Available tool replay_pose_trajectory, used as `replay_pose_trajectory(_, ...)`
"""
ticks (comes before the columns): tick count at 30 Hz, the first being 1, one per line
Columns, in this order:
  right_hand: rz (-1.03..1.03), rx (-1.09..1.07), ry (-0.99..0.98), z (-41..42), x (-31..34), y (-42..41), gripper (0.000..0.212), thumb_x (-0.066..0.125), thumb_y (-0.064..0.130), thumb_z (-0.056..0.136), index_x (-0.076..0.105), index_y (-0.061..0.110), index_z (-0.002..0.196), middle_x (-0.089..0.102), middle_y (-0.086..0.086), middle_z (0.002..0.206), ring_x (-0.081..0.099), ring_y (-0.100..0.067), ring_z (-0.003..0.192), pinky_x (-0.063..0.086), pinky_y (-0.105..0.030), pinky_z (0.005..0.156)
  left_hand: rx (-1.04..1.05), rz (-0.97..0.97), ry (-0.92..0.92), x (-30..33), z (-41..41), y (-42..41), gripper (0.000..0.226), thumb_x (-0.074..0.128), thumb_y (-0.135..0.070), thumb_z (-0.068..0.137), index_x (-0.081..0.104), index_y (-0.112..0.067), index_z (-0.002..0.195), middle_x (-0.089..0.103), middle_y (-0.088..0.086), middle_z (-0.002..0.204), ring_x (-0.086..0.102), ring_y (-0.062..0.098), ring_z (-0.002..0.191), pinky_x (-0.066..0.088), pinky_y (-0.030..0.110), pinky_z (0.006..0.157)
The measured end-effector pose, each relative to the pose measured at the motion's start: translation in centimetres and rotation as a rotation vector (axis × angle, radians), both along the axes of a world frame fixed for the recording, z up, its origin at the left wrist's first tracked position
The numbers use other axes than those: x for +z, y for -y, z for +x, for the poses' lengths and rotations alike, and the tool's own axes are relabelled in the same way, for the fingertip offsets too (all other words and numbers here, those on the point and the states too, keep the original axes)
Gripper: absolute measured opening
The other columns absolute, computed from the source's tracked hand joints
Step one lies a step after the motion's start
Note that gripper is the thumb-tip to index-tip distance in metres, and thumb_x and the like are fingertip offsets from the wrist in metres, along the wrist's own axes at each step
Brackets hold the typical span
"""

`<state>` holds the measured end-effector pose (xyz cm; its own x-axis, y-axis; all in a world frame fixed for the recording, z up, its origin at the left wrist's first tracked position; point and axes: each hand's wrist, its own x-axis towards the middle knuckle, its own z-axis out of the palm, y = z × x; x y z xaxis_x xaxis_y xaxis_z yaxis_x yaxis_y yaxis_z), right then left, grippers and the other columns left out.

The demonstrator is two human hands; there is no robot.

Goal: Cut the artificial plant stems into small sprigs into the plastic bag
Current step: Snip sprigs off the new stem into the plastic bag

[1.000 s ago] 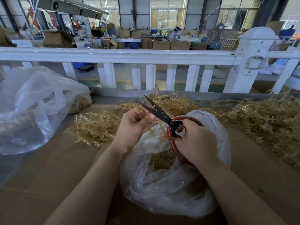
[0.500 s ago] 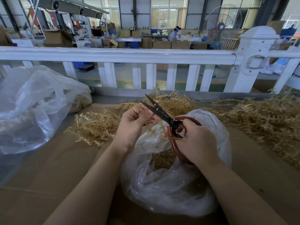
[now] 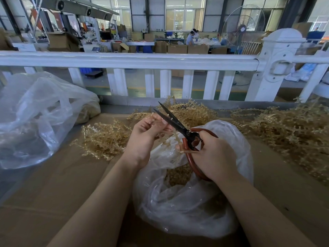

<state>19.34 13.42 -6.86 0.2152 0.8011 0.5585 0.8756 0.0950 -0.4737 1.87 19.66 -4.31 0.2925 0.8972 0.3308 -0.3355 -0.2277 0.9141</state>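
Cardboard-covered surface (image 3: 53, 184) by a white railing (image 3: 124, 59), tan stem piles (image 3: 293, 136) around. Left hand (image 3: 144, 139) grip pinches a stem (image 3: 167, 141) above the open plastic bag (image 3: 187, 202). Right hand (image 3: 213, 155) grip curled round the scissors (image 3: 178, 125), blades apart.

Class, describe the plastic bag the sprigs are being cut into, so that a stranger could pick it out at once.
Start at the white fence across the back, then come down to the cardboard table. The plastic bag sits directly under the scissors, between the forearms. Unlike the larger bag at the far left, it is open beneath the hands.
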Motion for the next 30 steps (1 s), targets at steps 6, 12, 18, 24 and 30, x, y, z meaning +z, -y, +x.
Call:
replay_pose_trajectory(6, -0.028, 0.002, 0.017, 0.1, 0.0, -0.1, 0.056, 0.043, 0.073, 0.080, 0.067, 0.025, 0.095, 0.058, 0.023, 0.079, 0.047, 0.008, 0.060, 0.032, -0.008, 0.056, 0.038, 0.021, -0.016, 0.1, 0.1, 0.0, 0.010, 0.056, -0.003, 0.096, 0.063, 0.003, 0.092, 0.072, 0.004, 0.076, 0.067, 0.013, 0.073, 0.053, 0.022, 0.074)
replay_pose_trajectory(12, -0.015, -0.008, 0.023, 0.1, 0.1, 0.0, 0.058, 0.042, 0.073, 0.079, 0.068, 0.024, 0.095, 0.054, 0.026, 0.076, 0.043, 0.010, 0.059, 0.032, -0.008, 0.056, 0.103, 0.108, -0.104, 0.2, -0.1, 0.3, 0.012, 0.055, 0.001, 0.097, 0.065, 0.007, 0.094, 0.072, 0.009, 0.081, 0.068, 0.015, 0.076, 0.054, 0.023, 0.075)
replay_pose_trajectory(18, -0.022, 0.014, 0.033, 0.1, -0.1, 0.0, 0.057, 0.046, 0.072, 0.079, 0.069, 0.024, 0.100, 0.070, 0.014, 0.087, 0.051, 0.002, 0.065, 0.037, -0.010, 0.058, 0.105, 0.174, -0.156, 0.5, 0.0, 0.9, 0.014, 0.055, -0.001, 0.097, 0.067, -0.008, 0.096, 0.073, -0.006, 0.079, 0.067, 0.007, 0.075, 0.052, 0.018, 0.072)
replay_pose_trajectory(24, -0.015, 0.034, 0.003, 0.0, 0.0, 0.1, 0.056, 0.045, 0.069, 0.082, 0.070, 0.022, 0.099, 0.060, 0.016, 0.072, 0.052, 0.003, 0.057, 0.034, -0.007, 0.053, 0.079, 0.147, -0.125, 0.7, 0.0, 1.0, 0.013, 0.053, -0.005, 0.099, 0.066, -0.004, 0.098, 0.069, -0.001, 0.080, 0.064, 0.010, 0.077, 0.052, 0.020, 0.075)
replay_pose_trajectory(30, -0.006, 0.035, -0.003, 0.1, -0.3, -0.2, 0.055, 0.045, 0.070, 0.081, 0.068, 0.022, 0.094, 0.064, 0.016, 0.076, 0.055, 0.002, 0.063, 0.039, -0.009, 0.058, 0.078, 0.151, -0.135, 0.7, -0.1, 1.0, 0.017, 0.052, -0.002, 0.099, 0.066, -0.007, 0.092, 0.070, -0.005, 0.077, 0.065, 0.007, 0.075, 0.051, 0.017, 0.074)
